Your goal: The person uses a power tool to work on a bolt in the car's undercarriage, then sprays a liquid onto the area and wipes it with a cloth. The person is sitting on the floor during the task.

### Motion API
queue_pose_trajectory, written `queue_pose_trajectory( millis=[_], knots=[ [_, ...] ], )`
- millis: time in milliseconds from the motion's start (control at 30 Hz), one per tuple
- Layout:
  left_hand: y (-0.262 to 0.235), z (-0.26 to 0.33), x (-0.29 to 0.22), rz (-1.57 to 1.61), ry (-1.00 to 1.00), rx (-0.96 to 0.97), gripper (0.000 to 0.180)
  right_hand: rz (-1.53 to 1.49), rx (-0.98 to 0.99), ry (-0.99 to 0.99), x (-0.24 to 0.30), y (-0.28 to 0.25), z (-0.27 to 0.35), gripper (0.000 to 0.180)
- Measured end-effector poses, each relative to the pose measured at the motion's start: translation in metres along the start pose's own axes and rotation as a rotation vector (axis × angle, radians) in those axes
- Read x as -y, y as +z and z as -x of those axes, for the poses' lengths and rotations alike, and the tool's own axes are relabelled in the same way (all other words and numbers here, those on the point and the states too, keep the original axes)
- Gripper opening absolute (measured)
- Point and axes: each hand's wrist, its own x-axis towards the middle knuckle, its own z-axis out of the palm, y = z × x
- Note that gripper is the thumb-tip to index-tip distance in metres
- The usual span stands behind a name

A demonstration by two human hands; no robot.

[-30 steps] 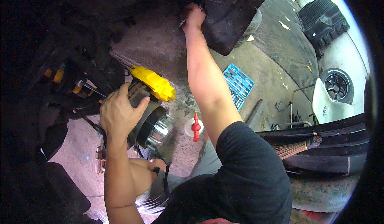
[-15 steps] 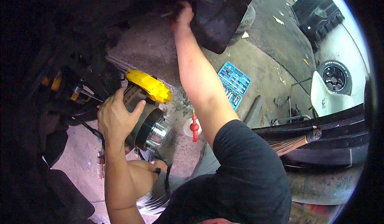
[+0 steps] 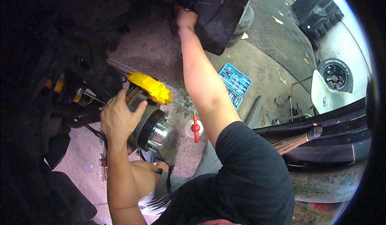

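My left hand lies on the dark brake disc, fingers stretched over its edge and thumb held apart. A yellow brake caliper sits on the disc just beyond that hand. The hub's shiny centre and wheel studs face right, below the caliper. Far up in the wheel well, my right hand is at the end of an outstretched arm, beside the black wheel-well liner. Its fingers are curled closed, with a small shiny bit showing at them; the rest of what they hold is hidden in shadow.
A red-nozzled bottle stands on the floor under my right arm. Past the arm lies an open blue socket set. At right are a wheel, a white curved panel and a straw broom. Suspension parts crowd the left.
My right hand, blurred before, is now steadier and has turned at the wrist, shifting slightly right. My left hand stays in place on the brake disc.
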Motion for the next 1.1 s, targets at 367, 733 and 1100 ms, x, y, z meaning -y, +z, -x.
queue_pose_trajectory(
  millis=[367,733,1100],
  knots=[
    [-0.001,-0.002,-0.007,0.031,0.015,0.031,0.067,-0.318,0.111,0.066,-0.011,-0.005,-0.024,0.039],
    [-0.003,-0.002,-0.008,0.021,0.026,0.029,0.069,0.318,-0.028,-0.25,-0.01,-0.052,0.024,0.032],
    [-0.001,-0.004,-0.012,-0.007,0.017,0.032,0.07,0.234,-0.191,-0.247,0.016,-0.151,0.067,0.031]
  ],
)
